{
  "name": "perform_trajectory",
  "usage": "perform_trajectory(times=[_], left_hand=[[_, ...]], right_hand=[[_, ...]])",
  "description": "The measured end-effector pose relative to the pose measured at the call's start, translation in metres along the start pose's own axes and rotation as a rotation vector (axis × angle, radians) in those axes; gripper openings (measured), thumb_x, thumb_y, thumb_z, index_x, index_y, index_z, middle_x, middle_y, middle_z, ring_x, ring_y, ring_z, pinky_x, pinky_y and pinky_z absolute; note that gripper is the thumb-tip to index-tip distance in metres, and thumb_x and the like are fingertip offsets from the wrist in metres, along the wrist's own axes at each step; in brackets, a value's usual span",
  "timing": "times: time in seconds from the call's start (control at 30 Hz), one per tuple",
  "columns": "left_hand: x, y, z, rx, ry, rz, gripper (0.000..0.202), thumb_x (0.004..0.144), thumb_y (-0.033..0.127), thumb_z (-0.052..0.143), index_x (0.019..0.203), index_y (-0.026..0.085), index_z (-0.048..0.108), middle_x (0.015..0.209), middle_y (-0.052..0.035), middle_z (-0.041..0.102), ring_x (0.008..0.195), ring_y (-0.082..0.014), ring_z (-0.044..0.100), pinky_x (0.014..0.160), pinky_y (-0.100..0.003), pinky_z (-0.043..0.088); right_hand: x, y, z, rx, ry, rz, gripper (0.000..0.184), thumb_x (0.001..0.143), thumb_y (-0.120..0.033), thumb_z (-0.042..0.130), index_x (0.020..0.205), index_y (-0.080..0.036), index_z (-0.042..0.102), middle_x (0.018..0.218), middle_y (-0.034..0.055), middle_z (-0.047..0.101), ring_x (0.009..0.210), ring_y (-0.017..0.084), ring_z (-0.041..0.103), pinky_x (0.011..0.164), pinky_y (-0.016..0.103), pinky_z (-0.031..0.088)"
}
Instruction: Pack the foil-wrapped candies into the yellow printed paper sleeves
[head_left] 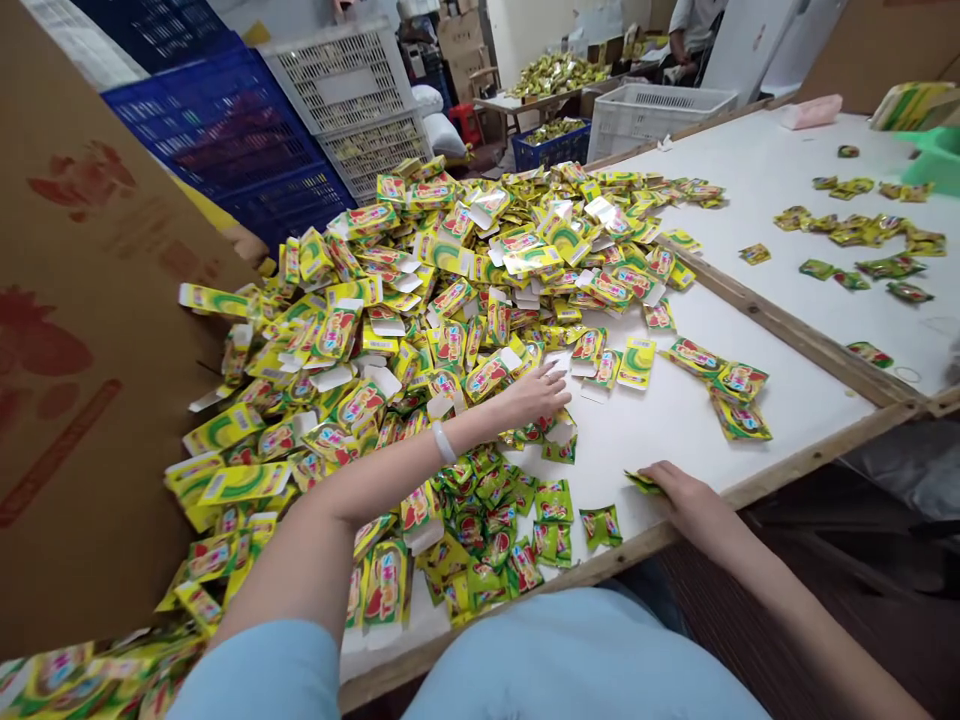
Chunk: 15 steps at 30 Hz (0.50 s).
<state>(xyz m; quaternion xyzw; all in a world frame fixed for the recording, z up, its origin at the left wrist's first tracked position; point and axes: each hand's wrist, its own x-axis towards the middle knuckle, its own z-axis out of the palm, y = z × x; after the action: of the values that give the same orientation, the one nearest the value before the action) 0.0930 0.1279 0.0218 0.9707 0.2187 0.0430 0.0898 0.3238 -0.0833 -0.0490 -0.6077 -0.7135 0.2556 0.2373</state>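
A green packet (641, 481) is pinched by the right hand (688, 500). The left hand (531, 396) is extended, fingers open, at yellow boxes (487, 376).

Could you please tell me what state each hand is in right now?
Left hand: at a white carton flap; whether it grips cannot be told.
Right hand: closed, holding at least one green packet.

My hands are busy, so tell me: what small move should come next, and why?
Perhaps your left hand should take the yellow carton just beside it: that carton's white flap stands open, and your right hand already pinches a wrapped packet.
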Motion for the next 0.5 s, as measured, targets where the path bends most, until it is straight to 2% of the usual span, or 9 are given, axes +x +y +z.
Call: perform_trajectory(times=[0.07,0.13,0.2,0.27,0.3,0.37,0.43,0.5], left_hand=[[-0.012,-0.005,-0.005,-0.100,-0.049,0.003,0.021,0.076,0.008,0.066,0.093,0.019,0.060,0.104,-0.0111,0.069,0.110,-0.0262,0.061,0.104,-0.042,0.041],[-0.027,-0.002,-0.009,-0.175,-0.072,-0.019,0.022,0.078,0.012,0.065,0.098,0.019,0.058,0.099,-0.0101,0.069,0.096,-0.0241,0.065,0.091,-0.038,0.050],[-0.041,0.013,-0.011,-0.371,-0.030,-0.091,0.024,0.084,0.017,0.060,0.107,0.018,0.056,0.097,-0.0088,0.069,0.083,-0.0203,0.065,0.076,-0.032,0.053],[-0.052,0.038,-0.011,-0.735,0.047,-0.182,0.030,0.087,0.026,0.059,0.115,0.018,0.053,0.096,-0.0079,0.068,0.079,-0.0181,0.065,0.068,-0.028,0.053],[-0.057,0.052,-0.010,-0.931,0.068,-0.215,0.032,0.087,0.031,0.062,0.115,0.018,0.054,0.094,-0.0071,0.068,0.078,-0.0179,0.065,0.067,-0.028,0.053],[-0.063,0.079,-0.008,-1.211,0.037,-0.257,0.030,0.083,0.038,0.067,0.104,0.017,0.059,0.084,-0.0043,0.066,0.074,-0.0170,0.063,0.066,-0.028,0.054],[-0.067,0.099,-0.008,-1.358,0.002,-0.306,0.028,0.080,0.040,0.071,0.089,0.017,0.059,0.074,-0.0012,0.061,0.066,-0.0151,0.059,0.065,-0.030,0.054],[-0.071,0.109,-0.008,-1.409,0.028,-0.363,0.027,0.078,0.039,0.072,0.082,0.017,0.057,0.070,0.0006,0.058,0.063,-0.0140,0.056,0.066,-0.031,0.054]], right_hand=[[0.001,-0.002,-0.008,0.323,0.119,0.065,0.012,0.092,-0.028,0.057,0.095,-0.022,0.067,0.094,0.0068,0.069,0.075,0.021,0.069,0.065,0.035,0.060],[0.006,-0.009,-0.014,0.632,0.229,0.130,0.021,0.087,-0.040,0.067,0.095,-0.021,0.068,0.093,0.0061,0.068,0.066,0.019,0.068,0.059,0.036,0.061],[0.014,-0.022,-0.018,0.871,0.311,0.168,0.026,0.081,-0.042,0.075,0.094,-0.020,0.068,0.087,0.0043,0.068,0.057,0.017,0.065,0.052,0.035,0.059],[0.025,-0.041,-0.020,1.012,0.375,0.165,0.026,0.078,-0.040,0.079,0.092,-0.021,0.068,0.079,0.0020,0.067,0.050,0.014,0.059,0.041,0.029,0.052],[0.031,-0.051,-0.021,1.048,0.401,0.151,0.026,0.077,-0.040,0.080,0.091,-0.022,0.068,0.077,0.0011,0.067,0.047,0.013,0.056,0.037,0.027,0.048],[0.043,-0.073,-0.023,1.060,0.417,0.104,0.024,0.077,-0.038,0.080,0.089,-0.022,0.067,0.076,0.0001,0.067,0.045,0.010,0.052,0.034,0.024,0.042],[0.052,-0.093,-0.027,0.989,0.382,0.019,0.019,0.080,-0.035,0.078,0.089,-0.022,0.067,0.079,0.0004,0.066,0.050,0.011,0.053,0.039,0.024,0.045],[0.056,-0.106,-0.031,0.828,0.334,-0.107,0.013,0.084,-0.032,0.073,0.090,-0.022,0.068,0.082,0.0024,0.065,0.062,0.014,0.059,0.049,0.026,0.051]])
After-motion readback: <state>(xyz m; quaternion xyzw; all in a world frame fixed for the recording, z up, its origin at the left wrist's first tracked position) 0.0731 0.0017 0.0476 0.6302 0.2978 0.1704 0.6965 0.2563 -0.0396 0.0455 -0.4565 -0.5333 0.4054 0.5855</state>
